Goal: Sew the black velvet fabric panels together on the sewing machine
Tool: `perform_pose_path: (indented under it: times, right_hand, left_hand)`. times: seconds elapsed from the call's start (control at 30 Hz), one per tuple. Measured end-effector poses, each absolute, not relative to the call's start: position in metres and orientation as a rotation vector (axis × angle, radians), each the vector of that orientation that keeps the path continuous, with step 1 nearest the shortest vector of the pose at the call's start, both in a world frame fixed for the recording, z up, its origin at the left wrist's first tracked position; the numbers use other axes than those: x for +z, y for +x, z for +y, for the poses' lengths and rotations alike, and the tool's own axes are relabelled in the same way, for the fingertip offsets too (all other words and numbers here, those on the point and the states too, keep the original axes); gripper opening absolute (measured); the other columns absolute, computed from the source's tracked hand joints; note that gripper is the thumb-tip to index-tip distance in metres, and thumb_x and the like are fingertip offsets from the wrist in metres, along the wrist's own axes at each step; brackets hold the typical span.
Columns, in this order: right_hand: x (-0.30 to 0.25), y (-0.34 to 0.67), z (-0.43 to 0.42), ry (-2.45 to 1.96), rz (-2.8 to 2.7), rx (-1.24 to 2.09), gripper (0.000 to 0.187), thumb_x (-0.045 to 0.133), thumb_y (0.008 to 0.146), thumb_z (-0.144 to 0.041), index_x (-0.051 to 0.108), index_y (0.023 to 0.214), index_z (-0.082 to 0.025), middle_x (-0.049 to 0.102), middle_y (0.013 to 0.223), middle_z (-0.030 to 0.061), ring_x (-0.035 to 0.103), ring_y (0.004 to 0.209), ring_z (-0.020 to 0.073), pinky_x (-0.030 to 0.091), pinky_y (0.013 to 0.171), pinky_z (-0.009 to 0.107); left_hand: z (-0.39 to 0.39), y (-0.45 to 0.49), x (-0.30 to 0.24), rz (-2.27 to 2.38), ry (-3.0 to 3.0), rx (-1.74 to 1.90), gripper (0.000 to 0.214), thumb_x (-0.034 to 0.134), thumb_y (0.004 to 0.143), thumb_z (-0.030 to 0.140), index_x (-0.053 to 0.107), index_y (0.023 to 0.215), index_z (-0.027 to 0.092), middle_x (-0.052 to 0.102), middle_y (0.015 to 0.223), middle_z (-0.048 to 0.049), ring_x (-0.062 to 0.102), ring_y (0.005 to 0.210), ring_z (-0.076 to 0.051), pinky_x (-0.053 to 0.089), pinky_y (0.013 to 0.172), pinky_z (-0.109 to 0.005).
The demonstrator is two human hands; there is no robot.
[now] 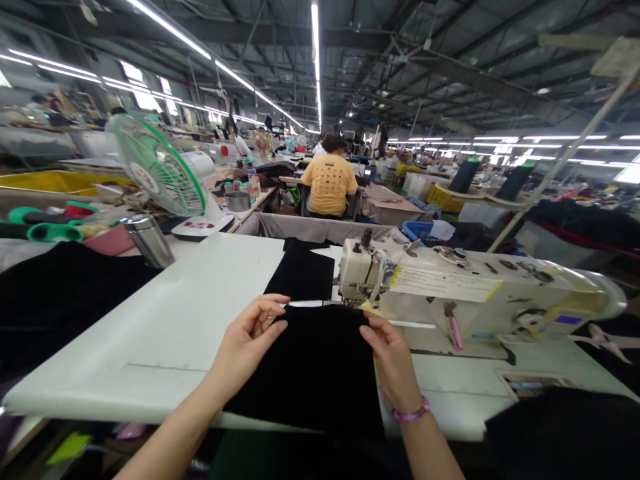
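Note:
A black fabric panel (pixel 315 367) hangs between my two hands in front of the sewing machine, its lower part over the table's near edge. My left hand (pixel 255 327) pinches its upper left corner between thumb and fingers. At the upper right corner, my right hand (pixel 387 343) grips the same panel, a beaded bracelet on that wrist. Just beyond the panel's top edge, another black fabric piece (pixel 303 270) lies flat on the table. The sewing machine's head (pixel 363 270) stands close beyond my right hand.
A pale green worktable (pixel 165 333) spreads to both sides. On its far left are a steel flask (pixel 149 240) and a fan (pixel 160 167). More black fabric lies at the far left and the near right (pixel 565 427). A person in a yellow shirt (pixel 330 183) sits ahead.

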State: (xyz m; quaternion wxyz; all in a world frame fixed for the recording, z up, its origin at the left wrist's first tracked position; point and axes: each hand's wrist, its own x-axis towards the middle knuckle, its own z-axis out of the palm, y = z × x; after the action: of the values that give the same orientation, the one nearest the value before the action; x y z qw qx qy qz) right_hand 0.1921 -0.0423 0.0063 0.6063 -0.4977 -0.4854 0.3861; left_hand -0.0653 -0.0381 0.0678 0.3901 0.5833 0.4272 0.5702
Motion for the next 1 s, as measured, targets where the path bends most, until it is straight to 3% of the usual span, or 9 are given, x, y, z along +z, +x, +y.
perform_pose_path:
  times: [0.1, 0.23, 0.37, 0.5, 0.6, 0.7, 0.83, 1.0]
  right_hand:
    - [0.014, 0.2, -0.049, -1.182, -1.075, 0.81, 0.039, 0.077, 0.074, -0.05, 0.076, 0.098, -0.019, 0.072, 0.118, 0.0116, 0.064, 0.114, 0.0305, 0.043, 0.108, 0.05]
    - [0.02, 0.211, -0.07, -1.335, -0.974, 0.708, 0.044, 0.079, 0.069, -0.054, 0.079, 0.095, -0.018, 0.073, 0.117, 0.0108, 0.061, 0.118, 0.0335, 0.04, 0.111, 0.049]
    - [0.024, 0.216, -0.09, -1.371, -0.787, 0.787, 0.05, 0.082, 0.064, -0.058, 0.08, 0.094, -0.019, 0.073, 0.119, 0.0085, 0.059, 0.123, 0.033, 0.041, 0.111, 0.043]
    - [0.031, 0.213, -0.098, -1.274, -0.536, 0.855, 0.047, 0.09, 0.048, -0.052, 0.08, 0.081, -0.019, 0.075, 0.111, 0.0078, 0.064, 0.114, 0.0313, 0.057, 0.089, 0.032]
    - [0.037, 0.214, -0.1, -1.213, -0.398, 0.891, 0.044, 0.093, 0.041, -0.044, 0.078, 0.075, -0.02, 0.076, 0.103, 0.0065, 0.069, 0.101, 0.0263, 0.059, 0.071, 0.023]
    - [0.04, 0.216, -0.101, -1.2, -0.369, 0.938, 0.044, 0.094, 0.039, -0.04, 0.078, 0.075, -0.019, 0.077, 0.1, 0.0062, 0.071, 0.092, 0.023, 0.059, 0.066, 0.02]
    - [0.041, 0.216, -0.105, -1.187, -0.377, 0.966, 0.047, 0.095, 0.04, -0.041, 0.079, 0.079, -0.02, 0.077, 0.098, 0.0051, 0.069, 0.098, 0.0236, 0.058, 0.075, 0.022]
    - [0.044, 0.211, -0.111, -1.183, -0.62, 0.793, 0.036, 0.091, 0.058, -0.04, 0.08, 0.085, -0.021, 0.075, 0.103, 0.0059, 0.068, 0.102, 0.0242, 0.054, 0.091, 0.032]
  left_hand:
    - [-0.042, -0.062, 0.074, 1.066, 1.259, 1.444, 0.022, 0.082, 0.069, 0.028, 0.072, 0.088, 0.022, 0.071, 0.116, -0.0047, 0.064, 0.11, -0.02, 0.047, 0.098, -0.029]
    - [-0.049, -0.056, 0.08, 1.111, 1.059, 1.439, 0.026, 0.085, 0.066, 0.035, 0.076, 0.086, 0.021, 0.074, 0.101, -0.0031, 0.065, 0.092, -0.017, 0.05, 0.086, -0.025]
    - [-0.056, -0.047, 0.084, 1.105, 1.095, 1.473, 0.023, 0.082, 0.071, 0.04, 0.079, 0.081, 0.02, 0.074, 0.104, -0.0047, 0.065, 0.093, -0.017, 0.049, 0.084, -0.023]
    - [-0.059, -0.04, 0.087, 1.101, 1.138, 1.549, 0.017, 0.082, 0.072, 0.037, 0.078, 0.075, 0.021, 0.074, 0.099, -0.0034, 0.065, 0.09, -0.016, 0.049, 0.081, -0.022]
    - [-0.061, -0.036, 0.091, 1.112, 1.086, 1.552, 0.018, 0.083, 0.069, 0.036, 0.077, 0.074, 0.021, 0.075, 0.094, -0.003, 0.065, 0.085, -0.015, 0.049, 0.077, -0.021]
    - [-0.06, -0.034, 0.093, 1.126, 1.021, 1.537, 0.02, 0.085, 0.066, 0.036, 0.077, 0.075, 0.02, 0.075, 0.088, -0.0026, 0.064, 0.081, -0.014, 0.049, 0.074, -0.02]
    - [-0.058, -0.034, 0.094, 1.14, 0.984, 1.527, 0.025, 0.086, 0.063, 0.037, 0.075, 0.074, 0.018, 0.074, 0.084, -0.0026, 0.062, 0.077, -0.013, 0.047, 0.072, -0.02]
    - [-0.052, -0.035, 0.093, 1.166, 0.91, 1.493, 0.031, 0.09, 0.054, 0.036, 0.072, 0.07, 0.016, 0.072, 0.076, -0.0009, 0.059, 0.069, -0.01, 0.046, 0.064, -0.016]
